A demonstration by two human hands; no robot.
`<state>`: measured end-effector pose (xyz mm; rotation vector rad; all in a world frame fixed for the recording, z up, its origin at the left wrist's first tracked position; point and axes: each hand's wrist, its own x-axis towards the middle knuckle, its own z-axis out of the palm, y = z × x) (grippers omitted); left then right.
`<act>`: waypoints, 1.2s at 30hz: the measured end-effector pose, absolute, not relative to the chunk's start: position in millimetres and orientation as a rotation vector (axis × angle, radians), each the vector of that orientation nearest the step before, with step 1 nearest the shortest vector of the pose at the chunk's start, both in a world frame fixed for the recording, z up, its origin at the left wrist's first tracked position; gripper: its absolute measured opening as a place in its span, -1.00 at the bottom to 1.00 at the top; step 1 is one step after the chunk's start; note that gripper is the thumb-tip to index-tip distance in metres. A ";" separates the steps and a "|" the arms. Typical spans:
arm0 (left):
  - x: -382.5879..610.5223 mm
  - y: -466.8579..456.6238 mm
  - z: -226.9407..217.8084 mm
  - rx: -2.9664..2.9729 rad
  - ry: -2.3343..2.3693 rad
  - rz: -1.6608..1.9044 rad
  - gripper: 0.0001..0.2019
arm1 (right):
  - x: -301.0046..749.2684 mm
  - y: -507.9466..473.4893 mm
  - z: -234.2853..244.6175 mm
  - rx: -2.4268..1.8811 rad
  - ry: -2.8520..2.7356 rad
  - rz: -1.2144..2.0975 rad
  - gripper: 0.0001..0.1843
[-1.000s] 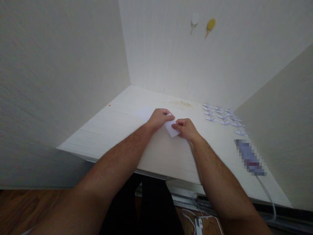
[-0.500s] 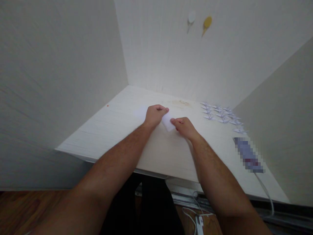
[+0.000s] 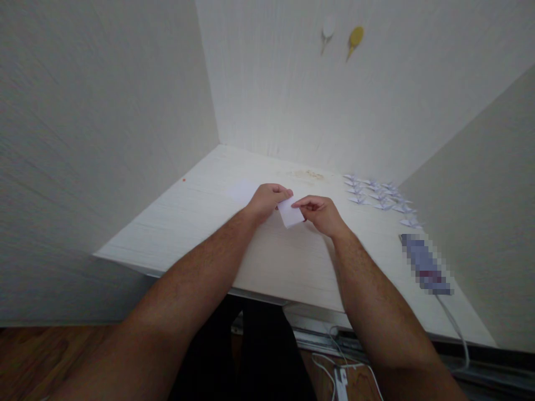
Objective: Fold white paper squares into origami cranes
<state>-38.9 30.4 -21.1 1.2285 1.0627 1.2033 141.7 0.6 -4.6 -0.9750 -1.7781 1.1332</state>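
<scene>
A small folded white paper (image 3: 290, 213) is held just above the pale wooden desk (image 3: 196, 223) between both hands. My left hand (image 3: 267, 201) pinches its left edge with curled fingers. My right hand (image 3: 321, 214) pinches its upper right edge between thumb and forefinger. Another white sheet (image 3: 241, 191) lies flat on the desk just left of my left hand.
Several small folded paper figures (image 3: 378, 197) lie in rows at the back right of the desk. A blurred-out device (image 3: 425, 264) with a cable lies near the right edge. Walls close the desk in at the left, back and right. Cables hang below the front edge.
The paper has been lifted slightly and its flat face turned more toward me. My right hand shifted its pinch to the top edge. Both hands stay in nearly the same place.
</scene>
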 end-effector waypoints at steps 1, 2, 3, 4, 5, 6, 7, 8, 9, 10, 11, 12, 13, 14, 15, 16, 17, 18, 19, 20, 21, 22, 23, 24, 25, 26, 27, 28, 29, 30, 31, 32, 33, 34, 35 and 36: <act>-39.3 30.5 -21.6 1.254 1.065 1.189 -0.72 | 141.9 -0.5 -3.0 -0.994 -1.787 1.145 -0.77; -39.7 30.5 -21.7 1.270 1.071 1.182 -0.73 | 142.3 -1.5 -1.3 -1.008 -1.792 1.160 -0.77; -40.0 30.5 -21.5 1.279 1.081 1.179 -0.73 | 142.8 -2.2 0.3 -1.020 -1.796 1.175 -0.76; -40.2 30.4 -21.1 1.283 1.092 1.175 -0.73 | 143.4 -2.7 1.7 -1.030 -1.802 1.189 -0.76; -40.3 30.1 -20.5 1.284 1.103 1.170 -0.73 | 144.0 -2.9 2.7 -1.040 -1.811 1.198 -0.75; -40.4 29.8 -19.9 1.286 1.111 1.162 -0.73 | 144.7 -2.8 3.3 -1.047 -1.821 1.200 -0.75; -40.4 29.5 -19.4 1.291 1.117 1.152 -0.73 | 145.3 -2.5 3.4 -1.056 -1.830 1.195 -0.75; -40.4 29.1 -18.9 1.295 1.121 1.142 -0.74 | 146.0 -1.8 3.1 -1.067 -1.837 1.182 -0.75; -40.5 28.8 -18.4 1.305 1.121 1.132 -0.75 | 146.6 -0.9 2.5 -1.081 -1.843 1.164 -0.74; -40.6 28.6 -18.0 1.321 1.120 1.122 -0.76 | 147.1 0.1 1.5 -1.100 -1.844 1.142 -0.74; -40.7 28.4 -17.5 1.342 1.120 1.112 -0.77 | 147.5 1.3 0.3 -1.121 -1.837 1.117 -0.74; -40.8 28.3 -16.9 1.368 1.121 1.098 -0.78 | 147.8 2.5 -1.0 -1.145 -1.826 1.093 -0.75; -40.8 28.1 -16.3 1.394 1.124 1.087 -0.79 | 148.0 3.6 -2.4 -1.169 -1.809 1.072 -0.76; -40.8 28.0 -15.8 1.419 1.129 1.075 -0.79 | 147.9 4.5 -3.6 -1.191 -1.787 1.056 -0.77; -40.6 27.8 -15.2 1.436 1.132 1.065 -0.80 | 147.7 5.2 -4.6 -1.211 -1.763 1.044 -0.78; -40.3 27.6 -14.8 1.442 1.133 1.061 -0.80 | 147.4 5.6 -5.2 -1.228 -1.742 1.035 -0.80; -39.9 27.3 -14.4 1.438 1.133 1.061 -0.80 | 147.0 5.7 -5.5 -1.248 -1.726 1.022 -0.81; -39.5 27.1 -14.1 1.430 1.127 1.062 -0.81 | 146.5 5.6 -5.3 -1.271 -1.714 1.007 -0.81; -39.1 26.9 -13.8 1.417 1.118 1.062 -0.81 | 146.1 5.4 -4.9 -1.296 -1.703 0.990 -0.82; -38.7 26.7 -13.5 1.404 1.108 1.061 -0.82 | 145.8 5.1 -4.2 -1.320 -1.693 0.971 -0.82; -38.5 26.4 -13.1 1.394 1.099 1.058 -0.83 | 145.7 4.8 -3.4 -1.340 -1.683 0.949 -0.82; -38.3 26.0 -12.5 1.388 1.091 1.053 -0.84 | 145.6 4.6 -2.6 -1.354 -1.673 0.925 -0.82; -38.2 25.5 -11.7 1.385 1.085 1.048 -0.84 | 145.6 4.6 -2.0 -1.359 -1.663 0.904 -0.82; -38.2 24.8 -10.8 1.384 1.084 1.043 -0.84 | 145.7 4.7 -1.5 -1.359 -1.656 0.886 -0.82; -38.1 24.0 -9.9 1.381 1.085 1.041 -0.84 | 145.9 4.9 -1.4 -1.357 -1.652 0.872 -0.82; -38.1 23.2 -8.9 1.380 1.085 1.040 -0.84 | 146.1 5.3 -1.6 -1.357 -1.650 0.863 -0.82; -38.0 22.4 -8.0 1.376 1.085 1.040 -0.84 | 146.2 5.8 -2.0 -1.357 -1.650 0.860 -0.83; -37.8 21.6 -7.4 1.374 1.085 1.040 -0.85 | 146.4 6.3 -2.7 -1.357 -1.650 0.861 -0.82; -37.6 21.1 -7.0 1.372 1.085 1.038 -0.85 | 146.5 6.8 -3.5 -1.355 -1.649 0.862 -0.82; -37.5 20.8 -6.8 1.372 1.084 1.036 -0.85 | 146.6 7.4 -4.3 -1.351 -1.648 0.861 -0.82; -37.3 20.8 -6.8 1.373 1.080 1.031 -0.85 | 146.6 7.8 -5.1 -1.346 -1.649 0.857 -0.82; -37.1 20.9 -7.0 1.375 1.077 1.025 -0.84 | 146.5 8.1 -5.7 -1.342 -1.648 0.851 -0.82; -37.0 21.1 -7.2 1.378 1.075 1.022 -0.84 | 146.3 8.3 -6.1 -1.339 -1.649 0.840 -0.82; -36.9 21.3 -7.3 1.382 1.074 1.018 -0.84 | 146.0 8.3 -6.3 -1.338 -1.650 0.826 -0.82; -36.7 21.4 -7.4 1.387 1.075 1.015 -0.83 | 145.6 8.2 -6.2 -1.335 -1.650 0.810 -0.82; -36.5 21.4 -7.3 1.393 1.078 1.011 -0.83 | 145.2 8.0 -5.9 -1.330 -1.650 0.797 -0.82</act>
